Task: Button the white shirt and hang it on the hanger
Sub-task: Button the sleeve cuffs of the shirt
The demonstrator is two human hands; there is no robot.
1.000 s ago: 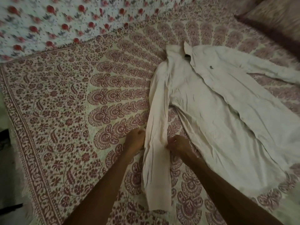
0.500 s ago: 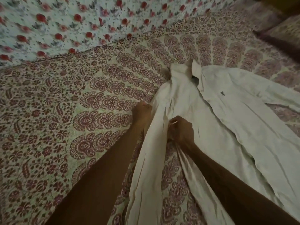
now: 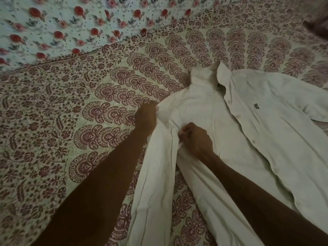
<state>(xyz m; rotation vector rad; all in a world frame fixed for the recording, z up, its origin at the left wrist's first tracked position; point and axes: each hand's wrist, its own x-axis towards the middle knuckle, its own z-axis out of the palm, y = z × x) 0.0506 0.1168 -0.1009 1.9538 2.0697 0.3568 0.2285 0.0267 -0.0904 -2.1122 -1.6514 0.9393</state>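
white shirt (image 3: pixel 266 148) lies on patterned bedspread (image 3: pixel 67 121)

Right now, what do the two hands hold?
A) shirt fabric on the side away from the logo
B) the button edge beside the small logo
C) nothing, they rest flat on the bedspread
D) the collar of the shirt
A: the left hand and the right hand each pinch a fold of the white shirt, below the collar and away from the logo.
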